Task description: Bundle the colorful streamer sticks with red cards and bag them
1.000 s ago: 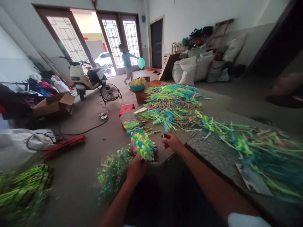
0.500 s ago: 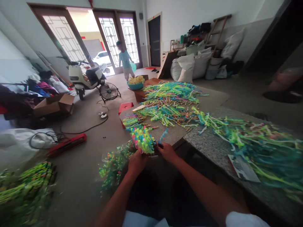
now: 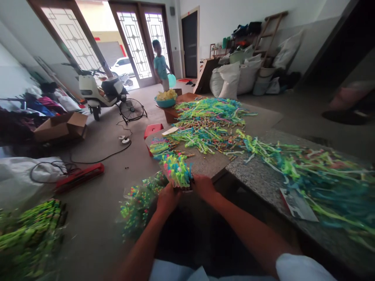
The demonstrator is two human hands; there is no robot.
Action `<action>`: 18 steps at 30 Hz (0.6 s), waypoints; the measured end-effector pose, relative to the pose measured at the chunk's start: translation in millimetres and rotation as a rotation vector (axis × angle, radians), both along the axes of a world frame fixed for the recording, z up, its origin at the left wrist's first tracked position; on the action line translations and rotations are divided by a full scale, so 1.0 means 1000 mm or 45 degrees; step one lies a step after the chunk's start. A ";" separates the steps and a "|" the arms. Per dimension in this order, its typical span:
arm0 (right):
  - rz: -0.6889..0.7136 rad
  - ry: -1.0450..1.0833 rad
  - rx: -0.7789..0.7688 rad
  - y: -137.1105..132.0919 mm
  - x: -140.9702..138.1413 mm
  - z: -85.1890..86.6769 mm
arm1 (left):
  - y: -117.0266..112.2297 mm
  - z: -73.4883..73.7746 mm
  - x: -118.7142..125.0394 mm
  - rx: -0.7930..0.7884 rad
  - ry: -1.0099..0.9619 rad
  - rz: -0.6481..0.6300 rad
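A bundle of neon green, blue and pink strands (image 3: 177,169) stands in front of me at the near edge of the stone table. Fingers of my left hand (image 3: 168,201) are closed round its lower part from the left. On the other side my right hand (image 3: 204,188) presses against the bundle with bent fingers; its fingertips are partly hidden, with a blue strand beside them. Just beyond lies a large pile of similar strands with thin beaded stick-like parts (image 3: 209,113) on the table (image 3: 209,160).
More strands (image 3: 316,175) and a printed card (image 3: 297,205) cover the right slab. Clear bags of colourful pieces (image 3: 143,201) sit below left. A red stool (image 3: 152,129), floor fan (image 3: 132,110), cable and scooter (image 3: 101,91) stand left. A person (image 3: 161,66) stands behind the blue basin (image 3: 165,102).
My right hand has drawn in closer to the bundle, and the blue strand beside it now lies against the bundle. The person at the back has shifted right. My view has tilted slightly.
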State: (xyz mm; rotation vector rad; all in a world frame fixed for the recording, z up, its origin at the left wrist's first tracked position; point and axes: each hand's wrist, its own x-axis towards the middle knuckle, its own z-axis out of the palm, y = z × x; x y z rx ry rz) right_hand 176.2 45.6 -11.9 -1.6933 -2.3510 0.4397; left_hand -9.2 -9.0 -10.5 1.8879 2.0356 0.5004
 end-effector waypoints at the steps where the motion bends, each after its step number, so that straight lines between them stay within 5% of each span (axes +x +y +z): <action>1: 0.000 -0.007 -0.005 0.000 -0.001 0.000 | 0.000 0.000 0.000 0.004 -0.004 -0.006; 8: 0.096 -0.026 -0.132 0.012 0.012 0.008 | -0.001 -0.003 -0.002 0.047 -0.076 -0.039; 11: 0.401 0.005 -0.397 0.045 0.029 0.026 | -0.003 -0.001 -0.001 0.053 -0.122 -0.043; 13: 0.426 0.000 -0.477 0.077 0.032 0.039 | -0.004 0.002 0.000 0.037 -0.119 -0.047; 18: 0.094 0.032 -0.043 0.157 -0.014 0.051 | -0.006 0.004 0.003 -0.030 -0.073 -0.016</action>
